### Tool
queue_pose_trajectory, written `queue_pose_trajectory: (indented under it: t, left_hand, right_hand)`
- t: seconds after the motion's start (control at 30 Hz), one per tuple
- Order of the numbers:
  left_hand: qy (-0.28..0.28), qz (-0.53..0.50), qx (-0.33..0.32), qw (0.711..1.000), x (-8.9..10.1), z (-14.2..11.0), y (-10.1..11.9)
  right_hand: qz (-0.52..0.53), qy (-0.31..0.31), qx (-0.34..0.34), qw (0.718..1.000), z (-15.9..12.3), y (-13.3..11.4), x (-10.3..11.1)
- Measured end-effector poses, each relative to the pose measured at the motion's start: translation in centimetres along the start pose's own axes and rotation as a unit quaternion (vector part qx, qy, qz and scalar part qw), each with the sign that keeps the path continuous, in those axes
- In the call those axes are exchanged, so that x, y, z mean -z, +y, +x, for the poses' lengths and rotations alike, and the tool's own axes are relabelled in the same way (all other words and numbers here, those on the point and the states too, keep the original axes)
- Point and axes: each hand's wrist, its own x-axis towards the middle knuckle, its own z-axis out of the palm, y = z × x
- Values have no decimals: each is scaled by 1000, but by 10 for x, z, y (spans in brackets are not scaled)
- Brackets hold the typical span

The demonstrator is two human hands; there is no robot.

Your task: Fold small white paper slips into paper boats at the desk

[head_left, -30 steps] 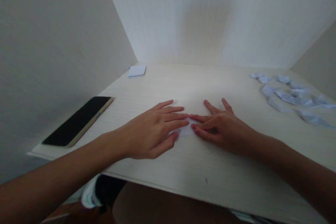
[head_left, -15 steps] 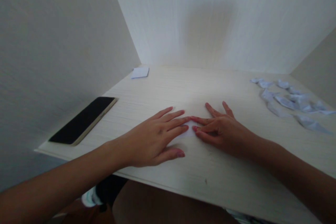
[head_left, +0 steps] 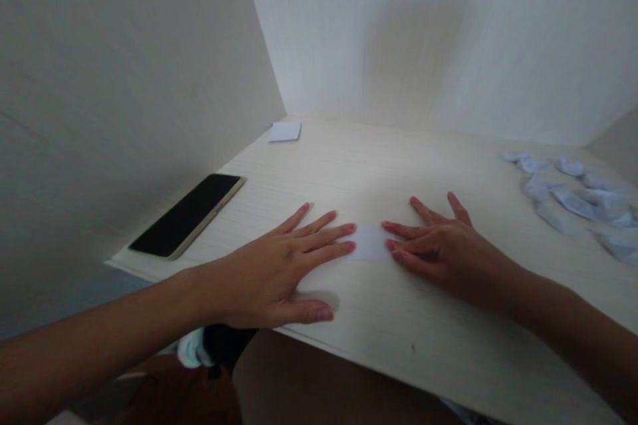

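A small white sheet of paper [head_left: 369,243] lies flat on the white table between my hands. My left hand [head_left: 279,265] rests palm down with its fingers spread, two fingertips on the paper's left end and the thumb apart on the tabletop. On the other side, my right hand [head_left: 441,246] touches the paper's right end with its fingertips. Its thumb and index finger are close together, while the other fingers stretch out over the table. Part of the paper is hidden under the fingers.
A dark-screened phone [head_left: 188,216] lies at the table's left edge. In the back left corner sits a small stack of white paper [head_left: 285,131]. Several crumpled or folded white paper pieces [head_left: 573,202] are scattered at the right. Walls [head_left: 423,33] enclose the back and left.
My hands have moved apart from each other, so more of the paper shows between them. The view has shifted slightly to the left.
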Motion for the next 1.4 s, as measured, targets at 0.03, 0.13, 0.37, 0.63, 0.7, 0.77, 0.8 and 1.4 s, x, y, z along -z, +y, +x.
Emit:
queue_pose_trajectory:
  t: [0.03,0.13,0.37,0.63,0.7,0.77,0.8,1.4]
  left_hand:
    - [2,-4,2,1000,1,-2,1]
    - [8,-8,2,1000,2,-4,2]
    - [-21,-3,5,1000,4,-5,-1]
    - [-26,13,-5,1000,3,-9,-5]
    - [4,21,-16,1000,0,-7,-5]
    - [40,26,-21,999,-4,0,-4]
    - [55,26,-20,998,-5,5,-2]
    - [-20,60,68,996,3,0,25]
  right_hand:
    - [0,2,1,1000,0,0,0]
    - [5,8,10,1000,-1,1,0]
    - [19,19,26,999,-4,4,-2]
    - [17,11,34,999,-3,9,-3]
    - [16,14,35,999,-3,9,-3]
    - [16,15,40,999,-3,9,-2]
    - [15,15,43,999,-3,9,-2]
    - [-69,146,143,976,-8,17,-15]
